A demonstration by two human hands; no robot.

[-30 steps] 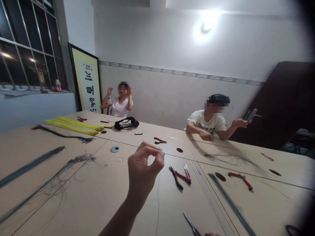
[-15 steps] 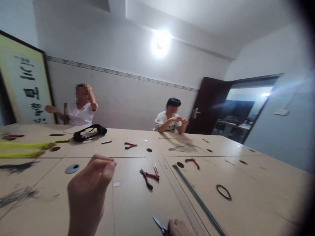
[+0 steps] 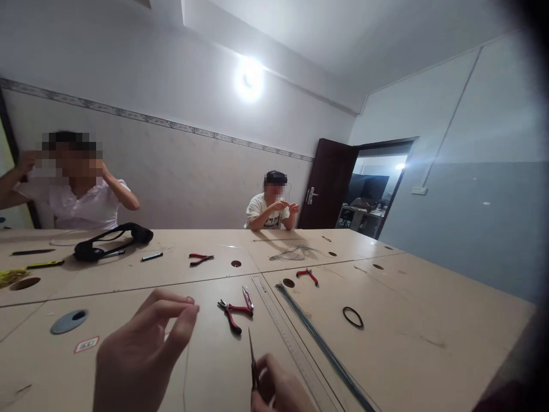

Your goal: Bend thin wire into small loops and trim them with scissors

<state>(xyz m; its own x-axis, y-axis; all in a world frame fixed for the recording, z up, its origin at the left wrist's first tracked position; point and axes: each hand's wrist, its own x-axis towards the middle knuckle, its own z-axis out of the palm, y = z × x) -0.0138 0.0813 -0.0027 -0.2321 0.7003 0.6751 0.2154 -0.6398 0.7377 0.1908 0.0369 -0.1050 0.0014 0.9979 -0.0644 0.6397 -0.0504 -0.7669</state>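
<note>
I'm seeing L hand pinching a thin strand b/w fingers, length hanging twd counter; R hand is gripping scissors, tip pointing fwd nr red-handled pliers.

At seven o'clock the left grip is a bare, slender-fingered hand with bare wrist; at six o'clock the right grip is bare too.
</note>
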